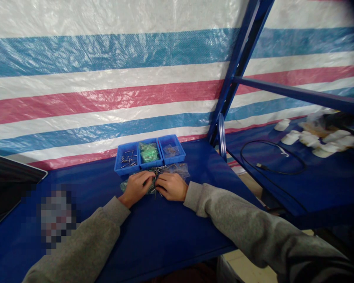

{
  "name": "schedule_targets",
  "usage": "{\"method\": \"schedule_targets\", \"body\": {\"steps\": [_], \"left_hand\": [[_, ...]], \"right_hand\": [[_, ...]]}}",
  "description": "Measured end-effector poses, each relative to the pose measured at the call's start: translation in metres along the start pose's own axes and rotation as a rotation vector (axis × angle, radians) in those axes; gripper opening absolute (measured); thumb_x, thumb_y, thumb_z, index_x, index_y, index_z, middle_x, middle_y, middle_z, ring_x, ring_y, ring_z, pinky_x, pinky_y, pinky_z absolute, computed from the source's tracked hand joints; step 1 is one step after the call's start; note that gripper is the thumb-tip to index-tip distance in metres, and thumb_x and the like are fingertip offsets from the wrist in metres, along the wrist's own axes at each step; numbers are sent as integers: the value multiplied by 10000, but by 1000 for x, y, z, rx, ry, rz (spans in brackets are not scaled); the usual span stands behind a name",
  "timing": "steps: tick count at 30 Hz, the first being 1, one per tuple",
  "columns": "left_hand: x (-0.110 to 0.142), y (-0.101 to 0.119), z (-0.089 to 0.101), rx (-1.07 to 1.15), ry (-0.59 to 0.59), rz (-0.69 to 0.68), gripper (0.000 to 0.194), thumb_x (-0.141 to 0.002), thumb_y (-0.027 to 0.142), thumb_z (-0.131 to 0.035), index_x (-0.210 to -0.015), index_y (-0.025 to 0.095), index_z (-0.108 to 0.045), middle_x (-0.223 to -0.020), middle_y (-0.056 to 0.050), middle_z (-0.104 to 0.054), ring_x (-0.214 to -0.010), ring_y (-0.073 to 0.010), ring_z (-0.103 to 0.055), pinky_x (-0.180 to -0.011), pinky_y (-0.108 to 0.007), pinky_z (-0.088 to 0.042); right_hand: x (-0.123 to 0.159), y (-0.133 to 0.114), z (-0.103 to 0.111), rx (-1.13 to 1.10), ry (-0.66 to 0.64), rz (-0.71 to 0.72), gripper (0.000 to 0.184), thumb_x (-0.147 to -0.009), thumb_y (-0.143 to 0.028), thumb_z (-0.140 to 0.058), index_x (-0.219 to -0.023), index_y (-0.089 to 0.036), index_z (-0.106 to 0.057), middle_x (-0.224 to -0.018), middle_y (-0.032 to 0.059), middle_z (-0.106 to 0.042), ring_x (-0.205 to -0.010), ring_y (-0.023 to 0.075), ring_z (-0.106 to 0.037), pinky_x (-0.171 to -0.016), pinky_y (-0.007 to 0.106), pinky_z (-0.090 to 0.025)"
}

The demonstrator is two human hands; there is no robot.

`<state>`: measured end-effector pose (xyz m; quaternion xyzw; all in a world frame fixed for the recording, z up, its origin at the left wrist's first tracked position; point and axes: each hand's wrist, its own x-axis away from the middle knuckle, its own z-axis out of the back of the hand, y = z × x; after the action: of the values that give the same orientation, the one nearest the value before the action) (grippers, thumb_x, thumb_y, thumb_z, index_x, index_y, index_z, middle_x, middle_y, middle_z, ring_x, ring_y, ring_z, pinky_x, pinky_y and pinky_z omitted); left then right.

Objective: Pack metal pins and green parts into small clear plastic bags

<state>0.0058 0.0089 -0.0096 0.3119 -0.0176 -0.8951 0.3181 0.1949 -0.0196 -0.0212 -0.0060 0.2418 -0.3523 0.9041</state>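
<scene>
We have a loose pile of thin metal pieces (157, 170) on the blue table (165, 236), just in front of three blue bins. Our left hand (138, 188) and right hand (171, 186) meet over its near side, fingers curled inward; we cannot tell whether either grips a piece. Green plastic (124, 185) shows beside our left hand, and a clear bag (182, 169) lies behind our right. The left bin (126, 171) holds more metal pieces, the middle bin (151, 164) a green bag (148, 152), the right bin (175, 160) a small clear packet (170, 151). Farther right, we see a black cable (261, 167) and white containers (290, 137) on another blue surface (321, 188).
</scene>
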Motion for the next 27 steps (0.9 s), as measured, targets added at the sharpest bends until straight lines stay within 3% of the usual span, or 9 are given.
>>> {"method": "schedule_targets", "body": {"steps": [27], "left_hand": [[2, -4, -2, -53, -64, -32, 167, -854, 174, -469, -942, 182, -612, -872, -43, -668, -793, -152, -621, -741, -277, -487]], "right_hand": [[-2, 1, -5, 0, 30, 5, 113, -857, -215, -480, -851, -183, -588, -811, 31, -580, -782, 139, -524, -706, 241, -394]]}}
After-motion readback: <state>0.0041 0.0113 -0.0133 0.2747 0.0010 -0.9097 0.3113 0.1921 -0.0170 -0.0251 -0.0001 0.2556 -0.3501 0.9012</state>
